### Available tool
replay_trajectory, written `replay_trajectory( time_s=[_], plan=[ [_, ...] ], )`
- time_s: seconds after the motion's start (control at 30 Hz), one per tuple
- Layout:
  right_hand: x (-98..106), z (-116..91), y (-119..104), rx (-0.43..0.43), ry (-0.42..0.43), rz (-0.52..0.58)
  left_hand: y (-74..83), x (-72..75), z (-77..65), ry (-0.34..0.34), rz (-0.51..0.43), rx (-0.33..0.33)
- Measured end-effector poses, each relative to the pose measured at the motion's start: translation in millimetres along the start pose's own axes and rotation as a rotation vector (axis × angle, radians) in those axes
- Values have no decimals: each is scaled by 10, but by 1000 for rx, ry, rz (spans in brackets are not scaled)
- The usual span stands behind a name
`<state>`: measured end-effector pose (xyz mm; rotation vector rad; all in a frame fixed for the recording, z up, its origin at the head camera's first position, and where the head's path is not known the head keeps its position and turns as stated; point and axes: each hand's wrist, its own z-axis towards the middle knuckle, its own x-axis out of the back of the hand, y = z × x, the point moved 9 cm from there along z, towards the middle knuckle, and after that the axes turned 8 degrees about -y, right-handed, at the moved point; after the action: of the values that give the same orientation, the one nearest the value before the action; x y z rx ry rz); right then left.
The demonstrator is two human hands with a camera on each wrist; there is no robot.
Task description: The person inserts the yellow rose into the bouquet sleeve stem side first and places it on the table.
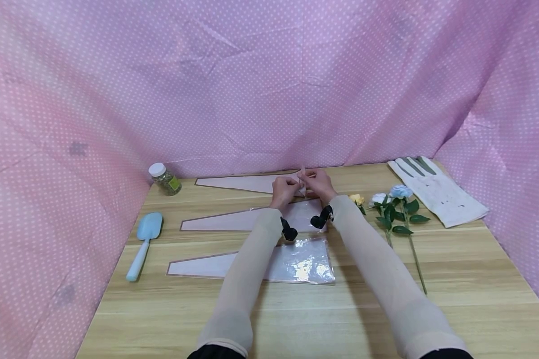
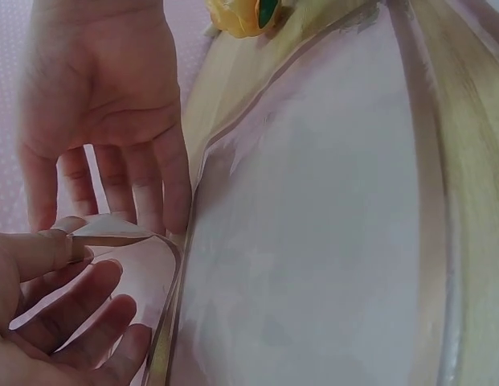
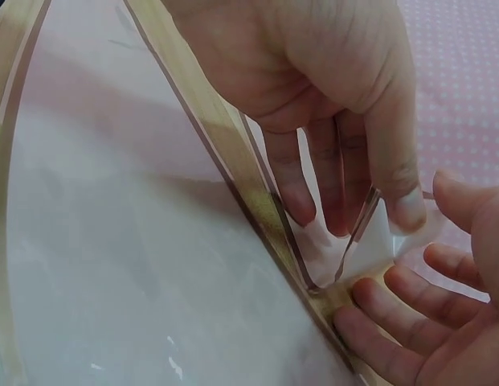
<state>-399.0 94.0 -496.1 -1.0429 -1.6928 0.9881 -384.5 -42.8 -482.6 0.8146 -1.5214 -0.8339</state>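
Clear plastic film rises in a fold between my two hands. It is the wide end of the far tapered sleeve (image 1: 242, 183), which lies at the back of the bench (image 1: 305, 314) with its narrow tip to my left, close to the pink dotted cloth (image 1: 269, 89). My left hand (image 1: 285, 191) pinches that edge between thumb and forefinger, its other fingers loosely bent. My right hand (image 1: 320, 184) meets it from the other side, fingertips against the film; I cannot tell whether thumb and finger close on it.

Two more brown-edged sleeves lie flat nearer me, the middle sleeve (image 1: 229, 221) just in front of the far one and the near sleeve (image 1: 301, 262) below that, both partly covered by my forearms in their beige arm covers (image 1: 249, 264).

To my left stand a white-capped jar (image 1: 165, 179) and, nearer, a pale blue trowel (image 1: 149, 228). On my right a yellow flower (image 1: 357, 200) shows beside my arm, then a white flower (image 1: 379, 199) and a blue flower (image 1: 401, 192) on leafy stems, with a stained white glove (image 1: 444, 194) behind them.
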Motion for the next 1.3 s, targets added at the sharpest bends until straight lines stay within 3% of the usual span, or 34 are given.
replay_trajectory(
  time_s=[0.57,1.1,1.3],
  plan=[
    [83,22,-20,-20,70,-118,25,-17,-13,-15,8,-21],
    [288,-43,-9,-33,43,4,5,13,-22,16,-53,3],
    [400,-33,77,-55,43,-12,-19,14,-29,41,-69,29]
  ],
)
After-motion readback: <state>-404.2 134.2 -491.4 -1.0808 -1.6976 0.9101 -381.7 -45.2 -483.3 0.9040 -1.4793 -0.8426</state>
